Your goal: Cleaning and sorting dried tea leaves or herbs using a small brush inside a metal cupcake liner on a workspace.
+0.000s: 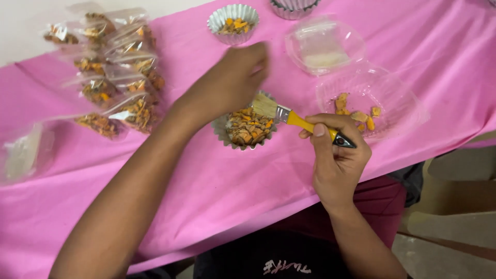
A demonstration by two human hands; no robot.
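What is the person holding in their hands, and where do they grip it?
The right hand holds a paintbrush by its yellow handle. The left hand is blurred above the foil cup; any hold cannot be told.

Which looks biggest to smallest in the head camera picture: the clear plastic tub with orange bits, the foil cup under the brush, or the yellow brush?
1. The clear plastic tub looks biggest.
2. The foil cup under the brush and the yellow brush look about alike, so I won't rank them; the right hand hides part of the brush.
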